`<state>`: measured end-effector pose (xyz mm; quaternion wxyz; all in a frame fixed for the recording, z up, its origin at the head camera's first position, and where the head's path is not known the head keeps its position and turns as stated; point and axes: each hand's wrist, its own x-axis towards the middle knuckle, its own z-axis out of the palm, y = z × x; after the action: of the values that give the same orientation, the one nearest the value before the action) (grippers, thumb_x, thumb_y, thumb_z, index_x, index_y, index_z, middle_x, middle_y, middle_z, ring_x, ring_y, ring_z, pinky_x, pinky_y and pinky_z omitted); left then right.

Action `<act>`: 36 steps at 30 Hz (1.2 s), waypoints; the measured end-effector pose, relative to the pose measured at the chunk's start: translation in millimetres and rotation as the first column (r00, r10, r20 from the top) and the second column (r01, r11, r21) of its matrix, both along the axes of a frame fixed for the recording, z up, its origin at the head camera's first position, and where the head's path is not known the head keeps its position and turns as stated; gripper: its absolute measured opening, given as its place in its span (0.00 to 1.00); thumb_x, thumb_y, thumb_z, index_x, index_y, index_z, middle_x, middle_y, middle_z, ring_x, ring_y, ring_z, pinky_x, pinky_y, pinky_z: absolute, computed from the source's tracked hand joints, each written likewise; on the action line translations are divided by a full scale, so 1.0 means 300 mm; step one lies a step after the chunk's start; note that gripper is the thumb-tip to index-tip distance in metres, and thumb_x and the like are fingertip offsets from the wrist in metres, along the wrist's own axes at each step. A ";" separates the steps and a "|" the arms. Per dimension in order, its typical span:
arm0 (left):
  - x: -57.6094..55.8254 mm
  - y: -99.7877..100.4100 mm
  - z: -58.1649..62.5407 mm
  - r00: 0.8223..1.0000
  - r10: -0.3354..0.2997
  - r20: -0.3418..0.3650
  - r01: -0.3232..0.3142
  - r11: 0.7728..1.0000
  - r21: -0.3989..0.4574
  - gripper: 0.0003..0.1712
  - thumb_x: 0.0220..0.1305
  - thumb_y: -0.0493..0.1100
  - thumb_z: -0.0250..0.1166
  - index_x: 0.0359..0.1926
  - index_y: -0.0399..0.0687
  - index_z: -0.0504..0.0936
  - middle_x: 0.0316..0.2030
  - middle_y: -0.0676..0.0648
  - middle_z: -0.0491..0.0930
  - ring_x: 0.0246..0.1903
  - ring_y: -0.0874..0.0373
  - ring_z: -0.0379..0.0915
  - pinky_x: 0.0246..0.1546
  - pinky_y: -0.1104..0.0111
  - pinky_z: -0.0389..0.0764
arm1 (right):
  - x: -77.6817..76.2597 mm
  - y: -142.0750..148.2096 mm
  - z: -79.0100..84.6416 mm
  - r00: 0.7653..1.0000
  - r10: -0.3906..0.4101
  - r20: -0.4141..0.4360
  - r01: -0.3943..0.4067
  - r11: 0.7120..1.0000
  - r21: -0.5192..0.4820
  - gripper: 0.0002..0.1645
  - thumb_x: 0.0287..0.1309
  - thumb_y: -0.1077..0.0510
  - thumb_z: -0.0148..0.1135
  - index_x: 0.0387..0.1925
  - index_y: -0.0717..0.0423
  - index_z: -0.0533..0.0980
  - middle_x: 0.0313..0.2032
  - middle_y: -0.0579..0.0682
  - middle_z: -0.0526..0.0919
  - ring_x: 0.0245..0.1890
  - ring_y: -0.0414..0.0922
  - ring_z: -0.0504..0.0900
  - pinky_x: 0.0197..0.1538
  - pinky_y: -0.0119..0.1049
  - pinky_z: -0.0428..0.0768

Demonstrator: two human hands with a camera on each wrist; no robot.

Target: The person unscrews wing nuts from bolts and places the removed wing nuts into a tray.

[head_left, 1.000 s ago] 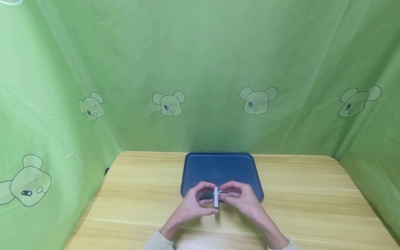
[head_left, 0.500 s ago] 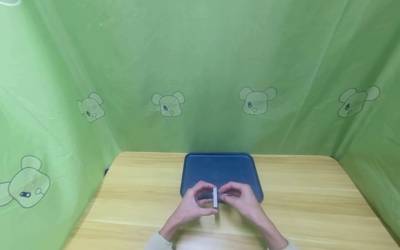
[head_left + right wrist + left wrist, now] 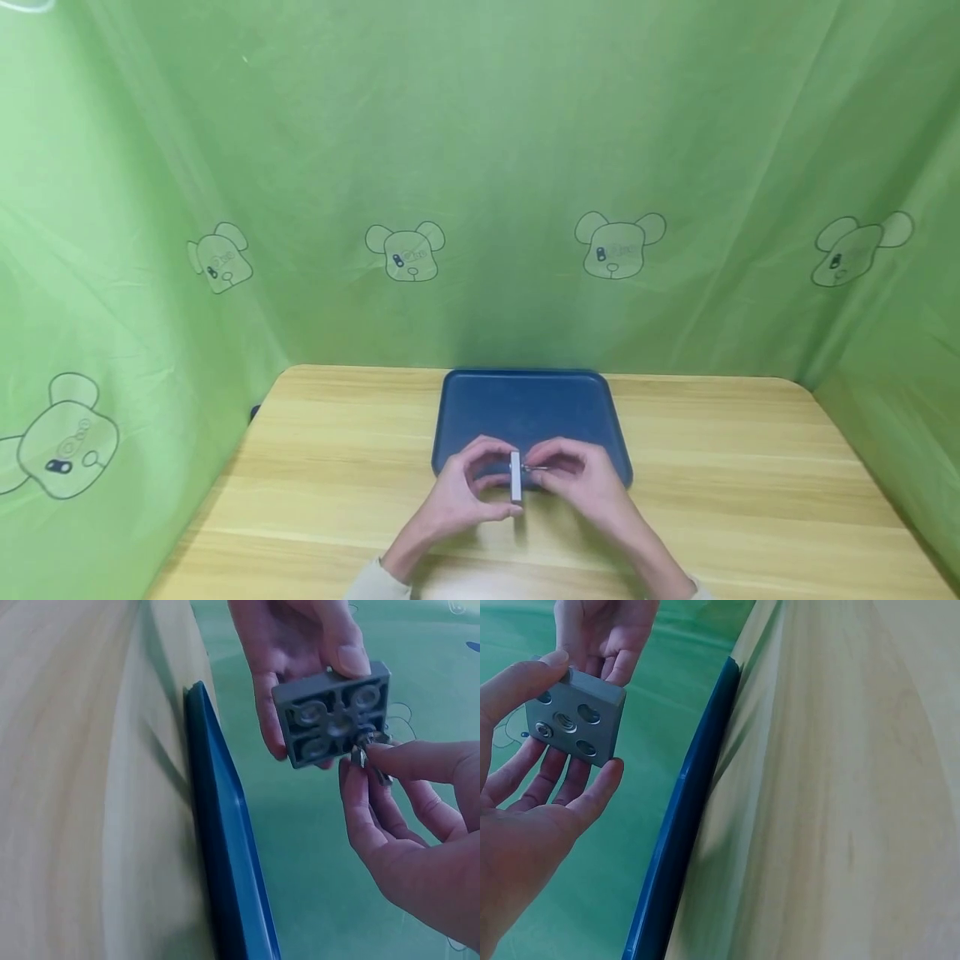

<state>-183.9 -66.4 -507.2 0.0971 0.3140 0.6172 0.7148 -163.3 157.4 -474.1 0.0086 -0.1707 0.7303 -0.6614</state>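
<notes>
In the head view my left hand [image 3: 467, 492] holds a grey square block [image 3: 516, 477] on edge above the table, thumb on one edge and fingers on the opposite one. Several round holes pierce the block; in the left wrist view a threaded bolt end [image 3: 544, 730] shows in a corner hole. On the other face, ribbed in the right wrist view, a small shiny metal piece [image 3: 358, 755] with wing-like arms, resembling a wing nut, sits at that corner. My right hand [image 3: 588, 479] pinches this piece between thumb and fingers, which partly hide it.
A dark blue tray [image 3: 525, 408] lies behind and partly beneath the hands on the wooden table [image 3: 360, 450]. Green curtain [image 3: 495, 150] with bear-head prints encloses the back and sides.
Both hands stay almost in place with the block between them. The small metal piece in the right fingers has turned, so its projecting arms show at a different angle.
</notes>
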 end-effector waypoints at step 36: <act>0.008 0.015 -0.008 0.997 0.018 -0.071 -0.020 1.000 -0.019 0.38 0.46 0.25 0.78 0.60 0.36 0.75 0.58 0.36 0.73 0.63 0.42 0.72 0.69 0.56 0.74 | 0.012 -0.004 0.016 0.982 -0.057 0.178 0.039 0.994 0.101 0.23 0.55 0.61 0.77 0.51 0.64 0.81 0.48 0.59 0.86 0.49 0.52 0.87 0.52 0.31 0.87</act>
<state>-181.4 -61.9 -509.7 0.0714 0.3322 0.6301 0.6982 -159.8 156.1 -469.2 0.0671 -0.0915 0.7617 -0.6380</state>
